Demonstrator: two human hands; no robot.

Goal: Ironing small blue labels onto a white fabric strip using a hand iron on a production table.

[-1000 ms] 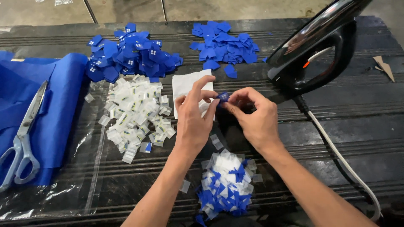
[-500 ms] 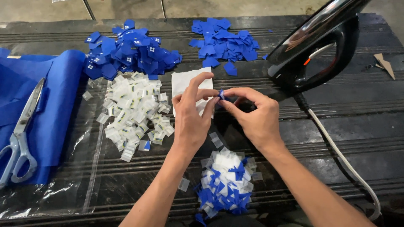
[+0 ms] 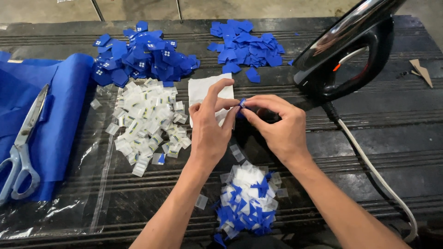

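My left hand (image 3: 210, 127) and my right hand (image 3: 279, 127) meet at the middle of the dark table, both pinching one small blue fabric piece (image 3: 242, 102) between fingertips. Under the hands lies a white cloth square (image 3: 203, 90). Just in front of my wrists sits a pile of blue-and-white pieces (image 3: 247, 200). Left of my left hand spreads a heap of small white tags (image 3: 147, 122). Behind that is a pile of blue patches (image 3: 140, 57) with white marks, and farther right a second pile of plain blue pieces (image 3: 244, 46).
A black iron (image 3: 350, 55) stands at the right, its white cord (image 3: 374, 170) trailing toward me. Blue fabric (image 3: 55, 120) with scissors (image 3: 23, 147) on it lies at the left, over a clear plastic sheet (image 3: 92, 184). A tan scrap (image 3: 422, 71) rests far right.
My fingers have shifted slightly on the small blue piece, the left index finger lifting; both hands stay at the same spot. The piles have not moved.
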